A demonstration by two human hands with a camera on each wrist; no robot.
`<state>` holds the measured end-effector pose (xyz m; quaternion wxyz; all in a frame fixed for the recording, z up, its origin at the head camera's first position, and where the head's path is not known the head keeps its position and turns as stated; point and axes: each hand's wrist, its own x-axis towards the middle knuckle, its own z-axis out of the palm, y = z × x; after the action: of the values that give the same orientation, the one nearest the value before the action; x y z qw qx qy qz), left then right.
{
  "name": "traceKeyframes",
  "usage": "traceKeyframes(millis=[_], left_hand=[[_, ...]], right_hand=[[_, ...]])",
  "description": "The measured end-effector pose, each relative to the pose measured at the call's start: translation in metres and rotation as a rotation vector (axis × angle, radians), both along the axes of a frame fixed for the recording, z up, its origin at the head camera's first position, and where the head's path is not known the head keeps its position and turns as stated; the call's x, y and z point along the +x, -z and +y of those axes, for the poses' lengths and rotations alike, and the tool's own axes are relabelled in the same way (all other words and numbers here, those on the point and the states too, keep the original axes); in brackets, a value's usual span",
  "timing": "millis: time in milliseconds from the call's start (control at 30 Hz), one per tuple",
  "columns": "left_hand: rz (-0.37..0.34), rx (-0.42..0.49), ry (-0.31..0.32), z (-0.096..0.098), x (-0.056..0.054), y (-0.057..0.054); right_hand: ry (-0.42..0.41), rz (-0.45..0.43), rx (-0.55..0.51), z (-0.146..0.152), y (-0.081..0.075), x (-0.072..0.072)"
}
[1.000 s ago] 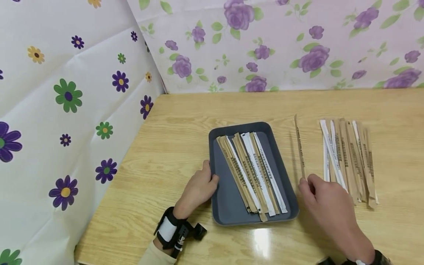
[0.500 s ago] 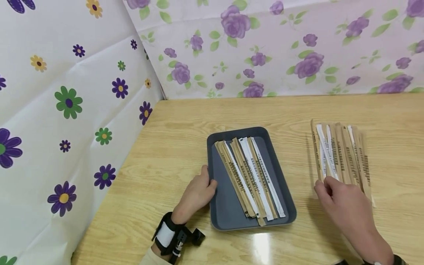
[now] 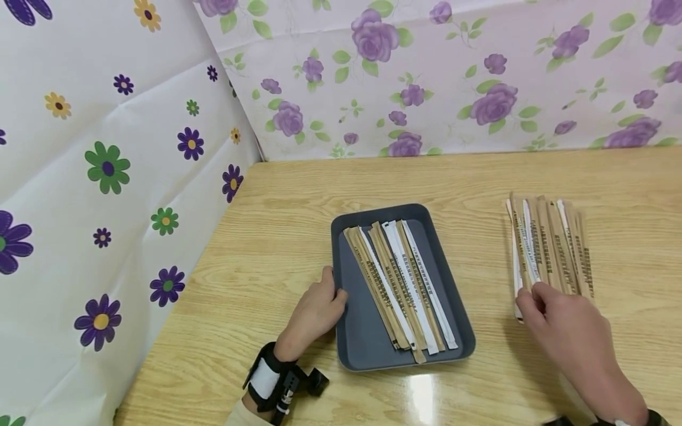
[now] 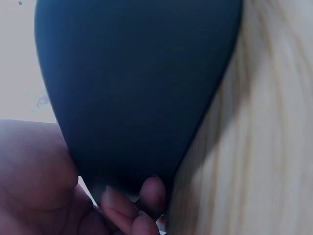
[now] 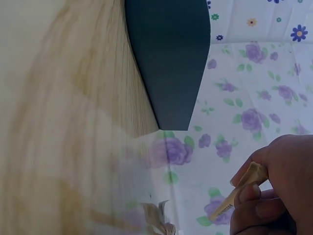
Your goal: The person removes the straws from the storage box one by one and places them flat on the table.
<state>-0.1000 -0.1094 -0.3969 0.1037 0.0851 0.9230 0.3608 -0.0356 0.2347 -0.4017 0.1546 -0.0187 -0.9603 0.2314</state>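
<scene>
Left hand (image 3: 314, 310) pinches the grey tray (image 3: 363, 332) by its 9 o'clock rim, thumb over the edge, with curled fingertips showing against its outer side in the left wrist view. Right hand (image 3: 572, 331) grips one brown packet (image 5: 224, 206) near its end, between thumb and bent fingers; from that grip the packet points toward 11 o'clock. It overlaps the pile (image 3: 547, 251) in the head view, but whether they touch cannot be told. The pile, brown and white paper packets side by side with dark print, lies at the tray's 3 o'clock, well apart from it. More brown and white packets (image 3: 402, 284) lie in the tray, slanting from 11 toward 5 o'clock, and one brown end reaches the wall at 6 o'clock.

Everything stands on a wood-grain table (image 3: 266, 236). At 12 o'clock hangs a purple-rose sheet (image 3: 437, 65); at 9 to 10 o'clock, a white daisy sheet (image 3: 58, 236). A black band (image 3: 264, 378) with a white patch wraps the left wrist.
</scene>
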Motion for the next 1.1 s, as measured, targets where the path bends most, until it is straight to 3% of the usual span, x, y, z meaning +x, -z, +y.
traceKeyframes(millis=[533,1100], left_hand=[[0.004,0.007,0.006,-0.001,0.0,0.0],[0.01,0.005,0.014,0.0,0.0,0.0]], right_hand=[[0.006,-0.023,-0.002,0.011,-0.002,0.001],[0.067,-0.068,0.002,0.021,-0.002,0.002]])
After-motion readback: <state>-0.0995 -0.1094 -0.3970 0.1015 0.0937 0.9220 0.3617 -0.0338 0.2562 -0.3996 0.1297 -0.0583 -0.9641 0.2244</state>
